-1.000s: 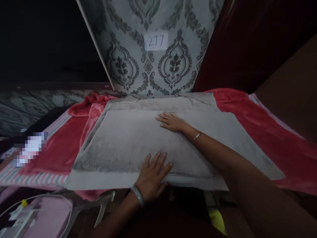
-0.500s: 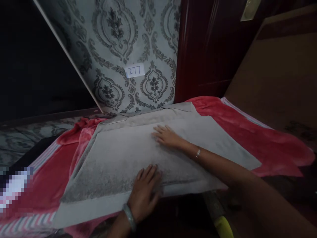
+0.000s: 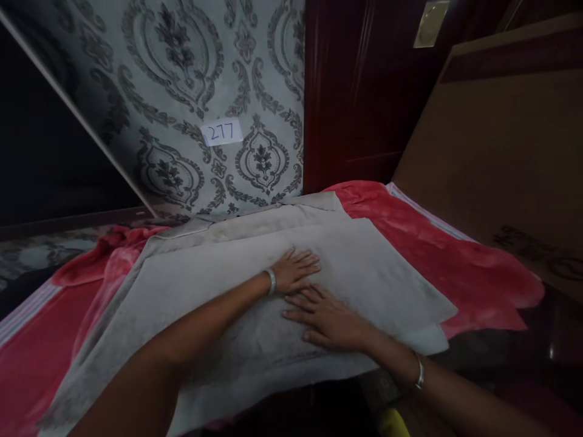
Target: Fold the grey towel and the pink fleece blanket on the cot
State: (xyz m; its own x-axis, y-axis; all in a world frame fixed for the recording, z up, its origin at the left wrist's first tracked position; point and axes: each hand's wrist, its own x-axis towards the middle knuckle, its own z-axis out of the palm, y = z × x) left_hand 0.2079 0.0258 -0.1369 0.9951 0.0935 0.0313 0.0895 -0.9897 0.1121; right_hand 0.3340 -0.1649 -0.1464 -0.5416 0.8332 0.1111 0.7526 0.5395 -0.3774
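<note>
A light grey plush cloth (image 3: 182, 285) lies spread in layers over a red blanket (image 3: 405, 243). Near its middle my left hand (image 3: 296, 271) rests flat with the fingers spread, a pale bangle on the wrist. Just below and to the right, my right hand (image 3: 330, 318) presses flat on the same cloth, fingers apart and a thin bracelet on that arm. The fingertips of the two hands almost meet. Neither hand grips anything. The cloth's near edge hangs slightly wavy toward me.
Patterned wallpaper with a paper label (image 3: 222, 132) reading 277 stands behind. A dark red door (image 3: 350, 91) adjoins it, and a large cardboard box (image 3: 510, 139) leans at the right. A dark panel (image 3: 45, 139) is at the left. Something yellow (image 3: 392, 423) shows below.
My left hand has moved from the near edge up to the cloth's middle. My right hand has come back toward me. The view has turned slightly right.
</note>
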